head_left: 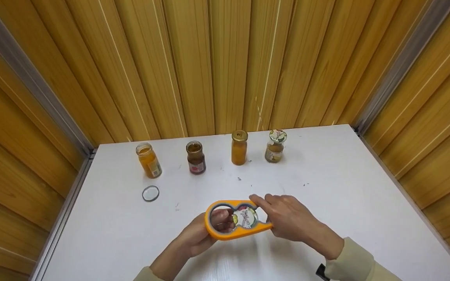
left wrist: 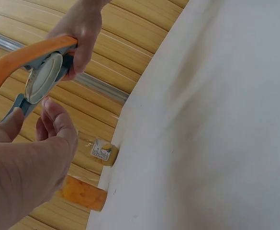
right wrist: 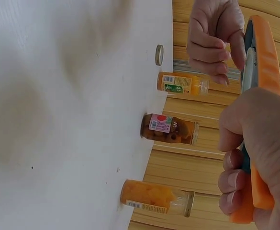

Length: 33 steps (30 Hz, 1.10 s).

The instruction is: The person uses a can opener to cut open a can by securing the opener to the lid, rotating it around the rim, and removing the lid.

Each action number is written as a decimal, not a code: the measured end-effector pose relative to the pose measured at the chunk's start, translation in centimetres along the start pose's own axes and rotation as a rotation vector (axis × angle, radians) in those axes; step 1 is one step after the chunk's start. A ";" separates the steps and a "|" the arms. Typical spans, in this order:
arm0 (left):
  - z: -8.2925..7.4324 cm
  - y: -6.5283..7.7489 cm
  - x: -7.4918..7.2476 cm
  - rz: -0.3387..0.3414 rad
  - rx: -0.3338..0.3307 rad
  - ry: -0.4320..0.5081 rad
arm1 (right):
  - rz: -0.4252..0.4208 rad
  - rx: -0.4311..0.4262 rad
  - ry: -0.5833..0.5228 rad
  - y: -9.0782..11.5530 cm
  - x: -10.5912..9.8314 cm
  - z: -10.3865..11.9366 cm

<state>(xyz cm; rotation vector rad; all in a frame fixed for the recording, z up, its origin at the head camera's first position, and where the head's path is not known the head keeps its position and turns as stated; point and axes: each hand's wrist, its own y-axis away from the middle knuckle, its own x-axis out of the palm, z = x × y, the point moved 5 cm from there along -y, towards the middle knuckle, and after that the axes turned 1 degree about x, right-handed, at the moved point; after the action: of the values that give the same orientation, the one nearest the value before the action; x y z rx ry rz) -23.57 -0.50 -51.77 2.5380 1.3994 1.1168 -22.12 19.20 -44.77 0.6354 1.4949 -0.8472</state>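
My right hand (head_left: pixel 289 216) grips the handle end of an orange jar opener (head_left: pixel 219 236) with grey-lined round openings, held above the table. Lodged in its middle opening is a round printed jar lid (head_left: pixel 245 217); the lid's pale inner side shows in the left wrist view. Under the opener's wide end is my left hand (head_left: pixel 199 234), its thumb and fingers partly visible through the large opening. In the left wrist view, the left thumb (left wrist: pixel 10 127) meets the opener's lower edge, and the loosely bent fingers (left wrist: pixel 56 117) lie near the lid.
Along the back of the white table (head_left: pixel 111 234) stand a lidless orange jar (head_left: pixel 149 164), a lidless dark jar (head_left: pixel 196 162), a gold-lidded jar (head_left: pixel 239 150) and a jar with a printed lid (head_left: pixel 274 150). A loose lid (head_left: pixel 150 193) lies at left. Wood-patterned walls (head_left: pixel 229 78) enclose the table.
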 end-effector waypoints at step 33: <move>-0.8 0.7 2.8 0.001 0.143 -0.113 | -0.084 -0.041 -0.033 0.2 -0.2 0.6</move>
<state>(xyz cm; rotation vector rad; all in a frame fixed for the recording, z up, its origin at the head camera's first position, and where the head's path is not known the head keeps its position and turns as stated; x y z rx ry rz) -22.57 0.91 -49.34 2.6508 1.5006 0.8873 -21.55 18.82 -44.64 0.5292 1.5142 -0.8846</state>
